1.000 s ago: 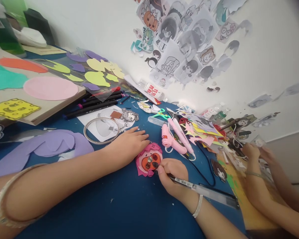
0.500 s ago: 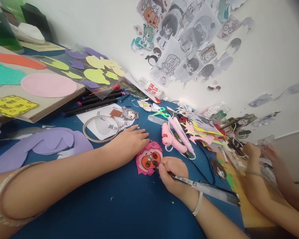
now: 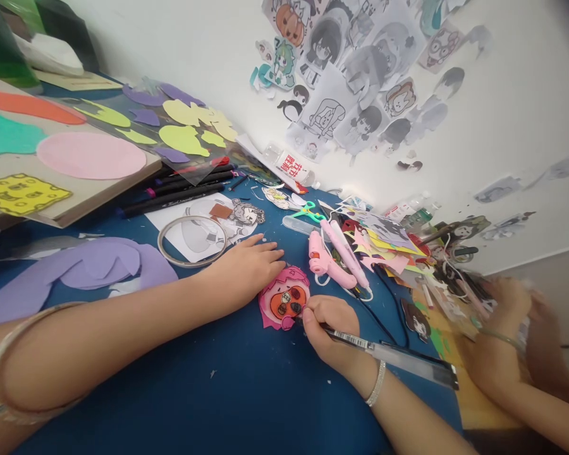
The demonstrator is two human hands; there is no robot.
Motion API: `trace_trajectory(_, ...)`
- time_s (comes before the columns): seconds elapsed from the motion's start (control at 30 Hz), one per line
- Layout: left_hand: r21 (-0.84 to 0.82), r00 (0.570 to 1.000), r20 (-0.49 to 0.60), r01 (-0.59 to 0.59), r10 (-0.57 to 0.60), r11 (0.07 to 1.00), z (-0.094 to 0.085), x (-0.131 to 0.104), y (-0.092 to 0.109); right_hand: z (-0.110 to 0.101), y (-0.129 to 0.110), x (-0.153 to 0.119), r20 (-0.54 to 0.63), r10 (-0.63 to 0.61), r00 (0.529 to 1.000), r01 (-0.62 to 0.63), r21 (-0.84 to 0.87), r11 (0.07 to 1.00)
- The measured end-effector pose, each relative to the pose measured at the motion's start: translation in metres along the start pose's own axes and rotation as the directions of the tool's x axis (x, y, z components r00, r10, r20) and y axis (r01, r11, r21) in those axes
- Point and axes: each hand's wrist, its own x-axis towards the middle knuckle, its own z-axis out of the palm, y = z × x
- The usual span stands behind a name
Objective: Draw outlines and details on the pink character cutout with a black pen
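Right hand [image 3: 330, 323] pinching slim clear-barrelled pen [image 3: 360, 342], at right edge of small pink-haired paper face cutout [image 3: 284, 298]. Left hand [image 3: 252, 268] flat, fingers slightly spread, fingertips at cutout's top edge. Cutout mid-bench [image 3: 189, 379], well in from right edge.

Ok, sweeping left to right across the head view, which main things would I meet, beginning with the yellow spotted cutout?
Yellow spotted cutout → pale ring → pink-haired cutout → right hand → brown-haired cutout.

One pink face [image 3: 284, 298], one glue gun [image 3: 328, 264] — perhaps four markers [image 3: 173, 200].
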Motion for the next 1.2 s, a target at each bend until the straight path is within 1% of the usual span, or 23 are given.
trace_trajectory(0.23,0.016,1.0,0.01,0.004,-0.004,1.0,-0.0025,-0.0033,0.0007,-0.0024,-0.0006,0.0006,0.0,0.004,1.0,-0.004,0.004,1.0)
trace_trajectory(0.47,0.022,1.0,0.025,0.004,-0.004,1.0,-0.0024,-0.001,0.0004,-0.0024,-0.0007,0.0006,0.003,-0.005,1.0,0.005,-0.014,1.0)
trace_trajectory(0.9,-0.004,1.0,-0.002,-0.002,0.002,1.0,-0.0037,-0.0021,0.0003,-0.0022,-0.0007,0.0001,0.021,0.003,1.0,-0.003,0.002,1.0)
trace_trajectory(1.2,-0.023,1.0,-0.009,0.004,-0.004,1.0,-0.0037,-0.0011,0.0016,-0.0027,-0.0009,-0.0002,0.054,-0.004,0.999,0.003,0.02,1.0)
